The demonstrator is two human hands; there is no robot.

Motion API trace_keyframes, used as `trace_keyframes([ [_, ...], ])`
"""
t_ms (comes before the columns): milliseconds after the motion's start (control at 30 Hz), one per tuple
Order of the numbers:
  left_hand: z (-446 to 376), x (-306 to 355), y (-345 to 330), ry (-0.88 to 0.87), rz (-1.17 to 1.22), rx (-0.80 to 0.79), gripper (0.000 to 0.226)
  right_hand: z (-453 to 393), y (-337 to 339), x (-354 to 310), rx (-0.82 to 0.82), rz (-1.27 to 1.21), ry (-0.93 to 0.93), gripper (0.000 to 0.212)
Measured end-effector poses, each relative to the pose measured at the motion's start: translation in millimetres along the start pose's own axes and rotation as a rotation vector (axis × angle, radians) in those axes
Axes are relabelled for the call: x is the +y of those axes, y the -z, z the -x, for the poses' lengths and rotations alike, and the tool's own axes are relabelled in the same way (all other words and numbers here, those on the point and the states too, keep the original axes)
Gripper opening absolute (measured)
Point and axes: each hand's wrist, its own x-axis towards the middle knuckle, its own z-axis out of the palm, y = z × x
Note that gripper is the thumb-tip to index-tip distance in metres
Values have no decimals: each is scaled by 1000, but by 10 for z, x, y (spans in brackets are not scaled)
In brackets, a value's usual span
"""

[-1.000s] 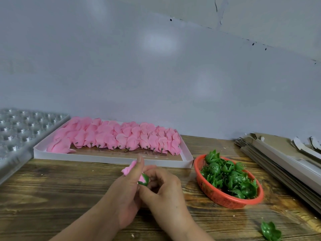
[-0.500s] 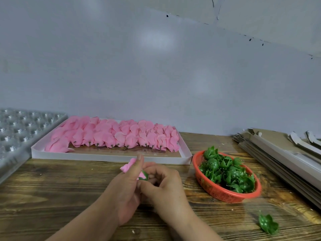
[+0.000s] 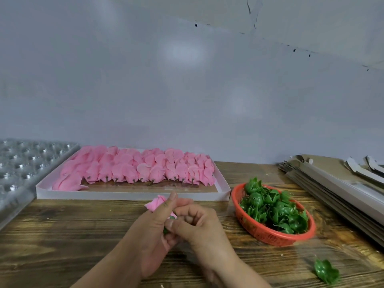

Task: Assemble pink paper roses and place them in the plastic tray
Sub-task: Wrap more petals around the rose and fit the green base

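Both hands are staying joined over the tabletop [image 3: 62, 235], and the green calyx [image 3: 166, 230], plainly showing a second ago, is now sinking almost out of sight between the fingers. The left hand [image 3: 151, 231] is pinching the pink rose [image 3: 156, 202]; the right hand [image 3: 199, 225] is curling its fingers round the base, probably seating it. The plastic tray [image 3: 25, 169] is lying well left of the fingers, not yet receiving this rose.

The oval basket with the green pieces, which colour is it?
The basket is orange-red, seen in the head view.
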Motion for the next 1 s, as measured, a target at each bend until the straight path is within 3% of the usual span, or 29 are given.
trace_keyframes([
  [233, 57, 42, -60, 15, 33, 26, 47, 23, -13, -21, -35, -111, -87, 6],
  [467, 83, 56, -68, 5, 1, -23, 29, 23, 4, -52, -110, -236, -173, 9],
  [567, 94, 65, -41, 40, -58, -99, 32, 22, 14, -67, -163, -302, -201, 20],
  [767, 144, 112, -46, 62, -125, -156, 32, 18, 32, -73, -229, -358, -233, 18],
  [900, 124, 91, -27, 45, -135, -122, 57, 23, 29, -66, -219, -340, -237, 15],
  [1000, 82, 52, -30, 42, -78, -63, 43, 24, 11, -38, -156, -317, -239, 14],
])
